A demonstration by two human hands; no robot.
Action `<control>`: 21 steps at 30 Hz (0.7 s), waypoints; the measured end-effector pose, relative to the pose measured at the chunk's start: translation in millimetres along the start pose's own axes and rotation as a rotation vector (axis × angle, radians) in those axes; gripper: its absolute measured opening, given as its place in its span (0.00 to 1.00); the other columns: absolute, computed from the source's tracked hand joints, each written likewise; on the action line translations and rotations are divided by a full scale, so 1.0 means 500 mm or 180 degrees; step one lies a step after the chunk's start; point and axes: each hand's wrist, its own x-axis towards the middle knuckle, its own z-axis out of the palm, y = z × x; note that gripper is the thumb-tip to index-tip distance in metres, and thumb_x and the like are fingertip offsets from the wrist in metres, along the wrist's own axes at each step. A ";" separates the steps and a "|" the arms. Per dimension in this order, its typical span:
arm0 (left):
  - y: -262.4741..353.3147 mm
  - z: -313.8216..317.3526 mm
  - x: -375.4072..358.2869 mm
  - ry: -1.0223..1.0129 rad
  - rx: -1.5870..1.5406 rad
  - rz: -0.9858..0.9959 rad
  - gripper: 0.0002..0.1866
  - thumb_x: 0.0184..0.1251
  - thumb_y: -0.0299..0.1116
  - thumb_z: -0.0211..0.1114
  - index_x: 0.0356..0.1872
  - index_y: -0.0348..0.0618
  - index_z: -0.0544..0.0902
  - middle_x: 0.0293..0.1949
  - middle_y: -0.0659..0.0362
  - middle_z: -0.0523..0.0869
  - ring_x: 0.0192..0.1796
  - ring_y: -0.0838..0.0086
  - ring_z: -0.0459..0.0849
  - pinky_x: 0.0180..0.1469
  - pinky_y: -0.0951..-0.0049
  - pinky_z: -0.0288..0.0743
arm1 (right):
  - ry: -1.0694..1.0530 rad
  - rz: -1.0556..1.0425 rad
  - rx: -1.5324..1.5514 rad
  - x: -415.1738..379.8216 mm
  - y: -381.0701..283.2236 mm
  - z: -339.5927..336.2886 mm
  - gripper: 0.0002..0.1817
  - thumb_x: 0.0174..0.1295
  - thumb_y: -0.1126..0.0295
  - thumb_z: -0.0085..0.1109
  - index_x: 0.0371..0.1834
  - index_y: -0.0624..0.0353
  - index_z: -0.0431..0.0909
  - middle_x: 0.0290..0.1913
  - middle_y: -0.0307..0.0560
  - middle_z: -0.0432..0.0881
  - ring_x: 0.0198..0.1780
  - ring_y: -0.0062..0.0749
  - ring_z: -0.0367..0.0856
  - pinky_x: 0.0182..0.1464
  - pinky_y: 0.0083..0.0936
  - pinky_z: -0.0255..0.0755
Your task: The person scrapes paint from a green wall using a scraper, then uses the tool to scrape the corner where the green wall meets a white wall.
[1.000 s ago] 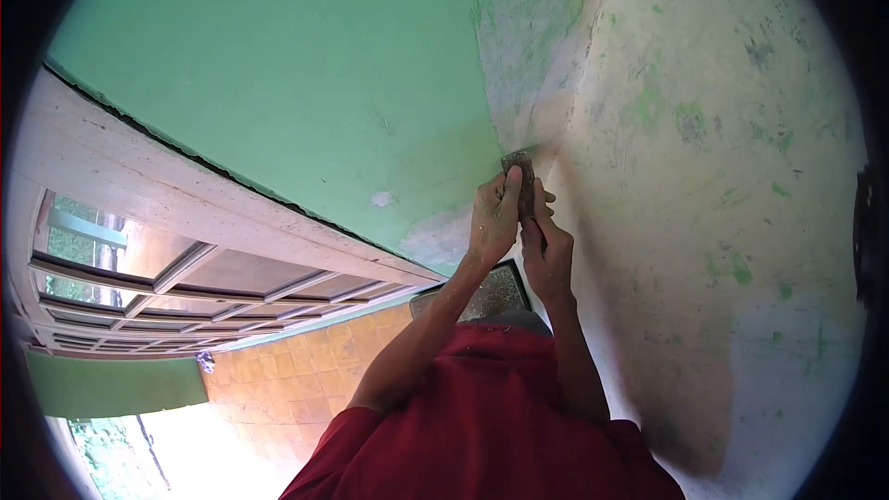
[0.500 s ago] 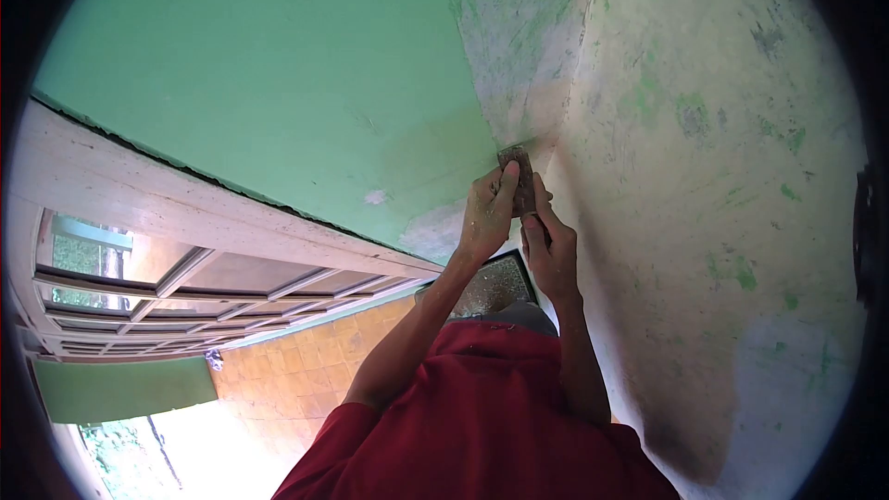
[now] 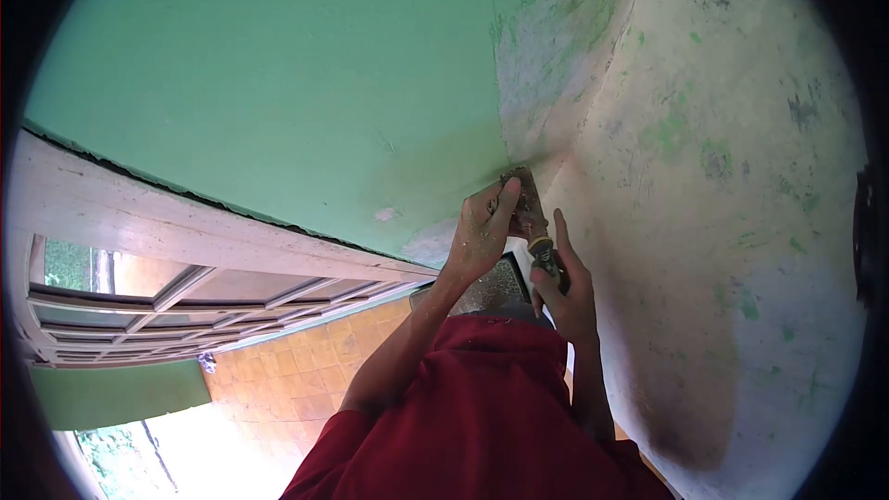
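Observation:
A dirty scraper [image 3: 526, 206] with a broad metal blade and a dark handle is held against the green wall [image 3: 306, 83], close to the corner. My left hand [image 3: 482, 231] pinches the blade, thumb on its near face and fingers behind it. Around the handle is my right hand [image 3: 569, 292], its thumb against the grip and its index finger stretched up along the pale wall side. The blade's top edge meets a bare grey patch [image 3: 542, 69] where the paint is gone.
To the right stands a pale wall [image 3: 685, 250] with green specks. A white-framed panelled window or door [image 3: 185, 292] lies to the left. Below are an orange tiled floor [image 3: 287, 375] and a dark-rimmed, speckled surface [image 3: 495, 289] by my waist.
My hands and the scraper have shifted slightly down in the view. My right hand has loosened, its index finger lifting off the blade, so more of the handle shows.

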 end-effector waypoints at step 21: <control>-0.016 0.062 0.045 -0.0113 -0.0840 0.0561 0.27 0.84 0.49 0.45 0.39 0.30 0.75 0.38 0.45 0.89 0.39 0.63 0.91 0.42 0.66 0.87 | 0.0625 -0.1389 -0.0622 0.097 0.079 0.016 0.32 0.64 0.72 0.58 0.72 0.71 0.67 0.40 0.54 0.86 0.36 0.25 0.82 0.40 0.23 0.75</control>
